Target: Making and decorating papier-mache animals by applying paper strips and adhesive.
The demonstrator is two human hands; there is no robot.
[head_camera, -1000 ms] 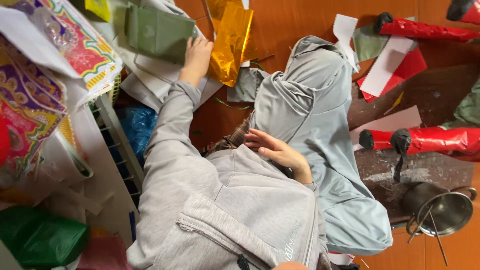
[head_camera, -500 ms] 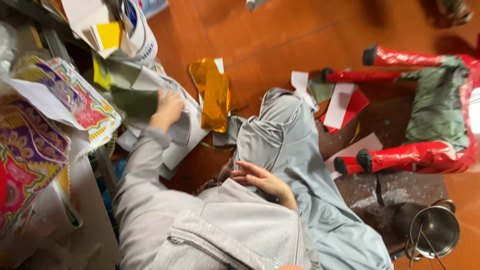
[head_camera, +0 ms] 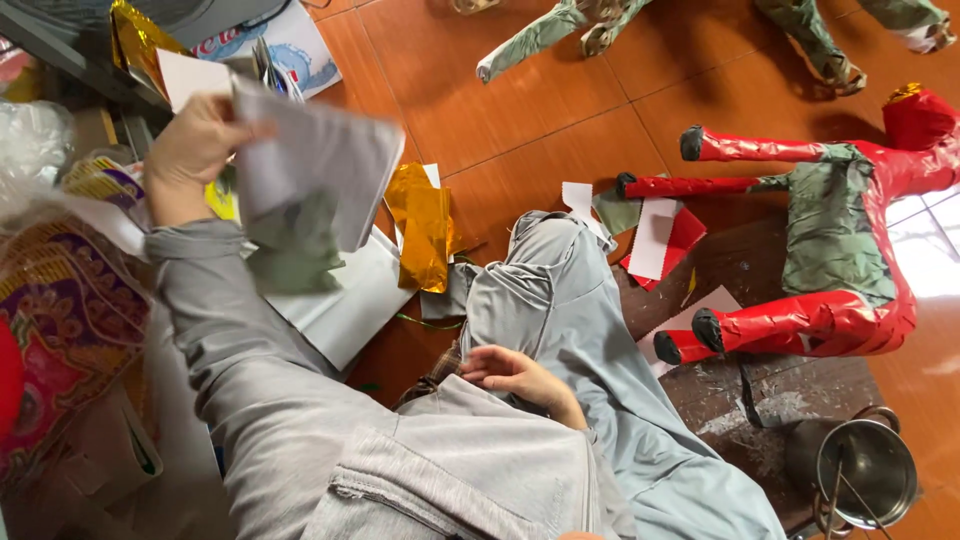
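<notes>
- Head view: red-and-green paper horse [head_camera: 840, 240] lies at three o'clock on the floor.
- My left hand [head_camera: 195, 150], at ten o'clock, grips grey paper sheets [head_camera: 320, 165].
- My right hand [head_camera: 515, 375] rests loosely curled, empty, on my lap at six o'clock.

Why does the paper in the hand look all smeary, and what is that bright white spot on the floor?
Head view: the grey paper in the left hand is motion-blurred, its edges soft; the red figure and metal pot look sharp. Head view: daylight glares white on the floor at the right edge, washing out the tiles there.
</notes>
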